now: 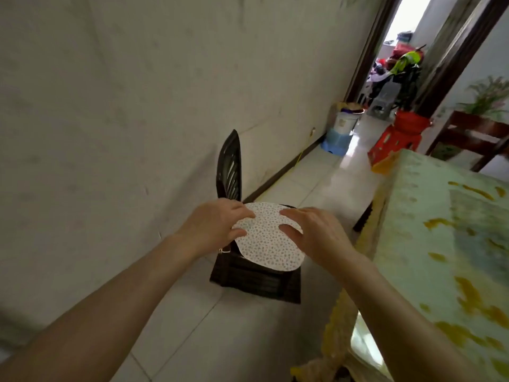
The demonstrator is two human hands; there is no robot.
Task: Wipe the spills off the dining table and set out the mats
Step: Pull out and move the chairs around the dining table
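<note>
A round white mat (pixel 268 241) with small speckles lies over the seat of a dark chair (pixel 248 274). My left hand (pixel 217 224) grips the mat's left edge, thumb under and fingers on top. My right hand (pixel 314 232) holds its right edge the same way. The dining table (pixel 429 232) stands to the right, covered with a pale green cloth with yellow patches and a yellow fringe; no mat lies on the part I can see.
A pale wall runs along the left. Beyond the chair on the tiled floor stand a blue stool with a white bucket (pixel 343 128), a red stool (pixel 396 142) and a wooden chair (pixel 473 136). A doorway (pixel 394 64) opens onto a cluttered room.
</note>
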